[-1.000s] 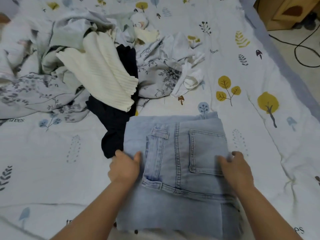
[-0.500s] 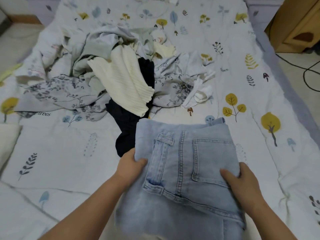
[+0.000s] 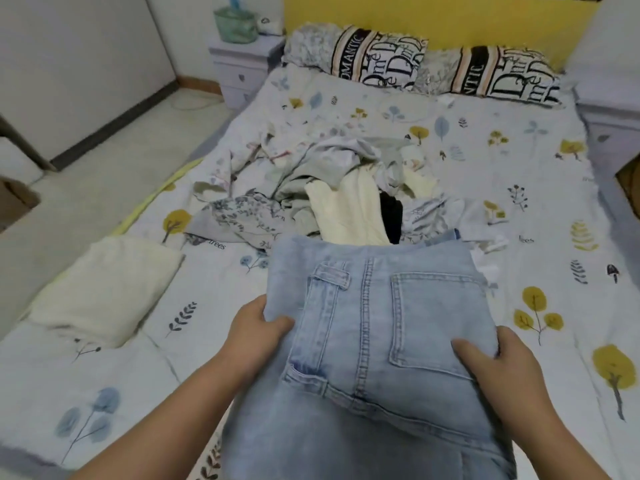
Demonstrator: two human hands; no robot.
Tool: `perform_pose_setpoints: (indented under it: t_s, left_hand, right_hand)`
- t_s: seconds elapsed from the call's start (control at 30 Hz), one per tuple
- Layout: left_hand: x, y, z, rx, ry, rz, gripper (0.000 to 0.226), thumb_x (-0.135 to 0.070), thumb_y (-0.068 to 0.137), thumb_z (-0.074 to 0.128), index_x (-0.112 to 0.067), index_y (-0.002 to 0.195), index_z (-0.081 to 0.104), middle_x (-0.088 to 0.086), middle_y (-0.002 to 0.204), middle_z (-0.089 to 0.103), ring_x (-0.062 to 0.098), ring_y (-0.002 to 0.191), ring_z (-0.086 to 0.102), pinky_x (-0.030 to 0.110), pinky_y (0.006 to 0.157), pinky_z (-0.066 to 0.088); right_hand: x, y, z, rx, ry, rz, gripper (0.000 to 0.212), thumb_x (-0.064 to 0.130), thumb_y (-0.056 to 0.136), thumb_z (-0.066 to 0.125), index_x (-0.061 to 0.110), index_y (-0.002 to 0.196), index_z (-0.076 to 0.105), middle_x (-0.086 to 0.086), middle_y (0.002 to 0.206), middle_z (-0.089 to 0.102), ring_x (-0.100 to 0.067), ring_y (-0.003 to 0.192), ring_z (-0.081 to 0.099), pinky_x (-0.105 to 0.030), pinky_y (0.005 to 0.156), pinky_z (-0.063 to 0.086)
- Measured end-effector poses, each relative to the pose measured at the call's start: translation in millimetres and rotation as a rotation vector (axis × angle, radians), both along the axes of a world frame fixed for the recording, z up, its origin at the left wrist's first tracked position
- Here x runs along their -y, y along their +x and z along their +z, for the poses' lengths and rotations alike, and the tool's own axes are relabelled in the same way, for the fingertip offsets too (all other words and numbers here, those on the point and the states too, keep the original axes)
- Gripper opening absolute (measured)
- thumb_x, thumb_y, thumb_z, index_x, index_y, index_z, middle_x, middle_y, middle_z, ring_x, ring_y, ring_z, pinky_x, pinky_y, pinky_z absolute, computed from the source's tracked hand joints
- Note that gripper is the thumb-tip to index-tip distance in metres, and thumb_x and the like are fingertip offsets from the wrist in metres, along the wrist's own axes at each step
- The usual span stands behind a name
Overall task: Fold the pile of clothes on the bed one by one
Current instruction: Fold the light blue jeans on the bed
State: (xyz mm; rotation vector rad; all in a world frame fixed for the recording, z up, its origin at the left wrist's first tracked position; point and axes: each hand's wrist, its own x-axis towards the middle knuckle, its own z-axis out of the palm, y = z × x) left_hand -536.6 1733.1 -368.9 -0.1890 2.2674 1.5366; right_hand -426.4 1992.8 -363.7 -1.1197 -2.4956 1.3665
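- The folded light-blue jeans (image 3: 377,327) sit at the 6 o'clock part of the view, near the foot of the bed (image 3: 540,209), back pocket and belt loop facing up.
- The left hand (image 3: 258,336) grips the jeans' left edge, thumb pressed on top of the denim, the other fingers tucked under and out of sight.
- The right hand (image 3: 502,368) clamps the right edge the same way: thumb lying flat across the pocket corner, remaining fingers hidden beneath.
- No brand tag can be read on the jeans.
- The pile of clothes (image 3: 332,188) lies at 12 o'clock from the jeans, mid-bed: a cream ribbed knit (image 3: 349,213), a black garment (image 3: 391,216) just beside it, grey and floral-print pieces around them.
- Writing: the bedsheet print shows the word "trees" at 10 o'clock from the jeans; the striped pillows (image 3: 381,60) at 12 o'clock carry "ROMANTIC" and large partial letters.
- A folded cream garment (image 3: 104,289) rests at 9 o'clock, close to the bed's left edge.
- Bare sheet lies between that garment and the jeans, and a wide strip at 3 o'clock runs toward the right edge.
- A nightstand (image 3: 242,67) with a green bag (image 3: 235,26) on top stands at 11 o'clock, past the bed's corner.
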Motion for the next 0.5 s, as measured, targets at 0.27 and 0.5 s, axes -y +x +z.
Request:
perform_pose_setpoints:
  t_s: [0.27,0.5]
  left_hand:
    - [108,-35,36,0.014,0.090,0.274,0.016,-0.011,0.068,0.063,-0.014,0.083,0.067,0.002,0.078,0.073,0.023,0.076,0.069,0.039,0.073,0.055]
    - [212,-71,38,-0.013,0.067,0.450,0.008,-0.005,0.077,0.062,-0.011,0.083,0.065,0.006,0.081,0.070,0.027,0.079,0.067,0.043,0.076,0.054]
  right_hand:
    - [91,-97,41,-0.014,-0.021,0.199,0.011,0.014,0.080,0.066,0.009,0.086,0.058,-0.004,0.083,0.062,-0.017,0.073,0.056,-0.030,0.058,0.037]
    - [196,-190,50,0.016,-0.040,0.370,0.011,0.014,0.081,0.063,0.011,0.079,0.052,-0.003,0.077,0.057,-0.015,0.068,0.052,-0.027,0.053,0.034]
